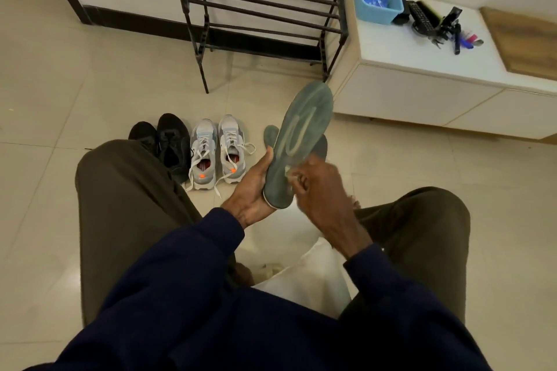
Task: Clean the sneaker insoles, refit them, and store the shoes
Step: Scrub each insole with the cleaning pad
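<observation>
Insole (301, 129), thin and grey-green, was held up between the knees, its heel end gripped by the left hand (253, 190). It looked light and bendy, likely to flop if taken by the toe, so the heel or mid-length edges seemed the best hold. The blurred right hand (322, 193) had fingers (298, 181) curled on a small pale cloth (288, 172) against it. Behind it on the floor (60, 99) lay a second insole (270, 133) and seemingly a third (322, 144). Beside them stood two black sneakers (168, 141) and two grey sneakers (217, 150)
</observation>
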